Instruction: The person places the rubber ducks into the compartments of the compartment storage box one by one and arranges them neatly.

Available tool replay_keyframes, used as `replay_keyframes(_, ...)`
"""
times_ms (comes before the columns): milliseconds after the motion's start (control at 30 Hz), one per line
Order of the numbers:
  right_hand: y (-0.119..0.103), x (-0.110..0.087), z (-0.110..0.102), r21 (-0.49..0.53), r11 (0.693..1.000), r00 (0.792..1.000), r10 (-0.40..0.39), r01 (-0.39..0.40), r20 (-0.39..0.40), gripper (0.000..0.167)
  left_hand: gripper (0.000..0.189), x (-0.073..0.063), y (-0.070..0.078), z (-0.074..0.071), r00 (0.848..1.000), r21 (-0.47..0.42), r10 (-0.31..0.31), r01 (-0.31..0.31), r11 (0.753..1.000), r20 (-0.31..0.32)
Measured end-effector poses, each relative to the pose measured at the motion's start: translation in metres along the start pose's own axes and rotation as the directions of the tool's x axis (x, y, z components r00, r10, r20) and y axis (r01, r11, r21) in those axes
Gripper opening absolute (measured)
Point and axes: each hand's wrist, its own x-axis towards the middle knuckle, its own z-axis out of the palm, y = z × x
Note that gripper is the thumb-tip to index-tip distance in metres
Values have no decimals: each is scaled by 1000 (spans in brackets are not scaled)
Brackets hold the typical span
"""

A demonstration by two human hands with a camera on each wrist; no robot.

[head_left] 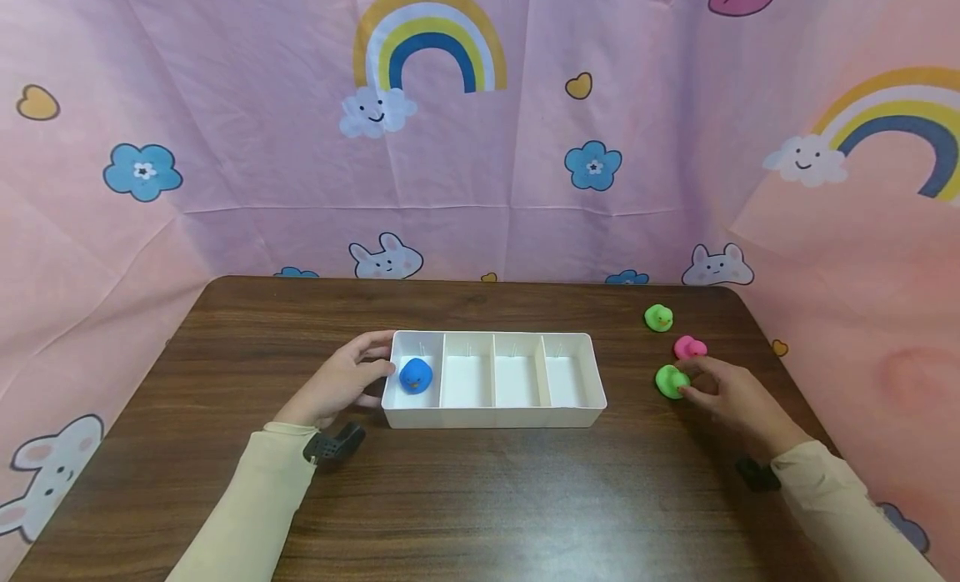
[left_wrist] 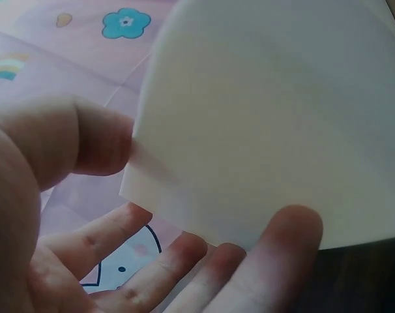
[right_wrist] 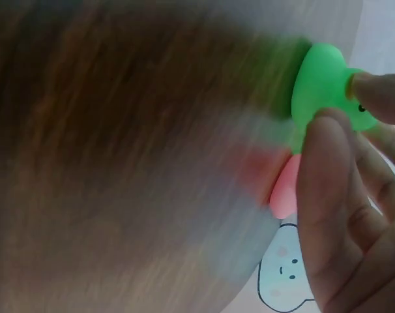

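A long white tray (head_left: 495,418) with several compartments lies in the middle of the table, and a blue rubber duck (head_left: 416,376) sits in its leftmost one. My left hand (head_left: 343,378) rests spread fingers against the tray's left end; the left wrist view shows thumb and fingertips touching that end wall (left_wrist: 249,130). At the right, my right hand (head_left: 738,403) pinches a green rubber duck (head_left: 671,382) by its head between thumb and finger. The same green duck (right_wrist: 318,88) fills the grasp in the right wrist view. Just behind it stands a pink duck (head_left: 689,347).
A second green duck (head_left: 658,318) stands farther back on the right, near the rear edge of the brown wooden table (head_left: 480,499). Behind the table hangs a pink cloth (head_left: 465,165) printed with rainbows, flowers and rabbits.
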Motion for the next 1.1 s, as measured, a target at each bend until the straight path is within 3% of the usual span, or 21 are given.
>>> replay_keyframes(800,-9,-4,4,-55,994,988,-101,95,-121,29,61,0,-3,-2,1000,-13,6,-6,1000,8)
replay_keyframes(933,-17,-3,4,-49,991,976,-132,126,-173,28,60,0,-4,-2,1000,-16,5,-5,1000,7)
replay_keyframes(1100,-31,4,2,-115,970,935,-237,213,-265,23,61,0,-4,-2,1000,-17,1,-1,1000,4)
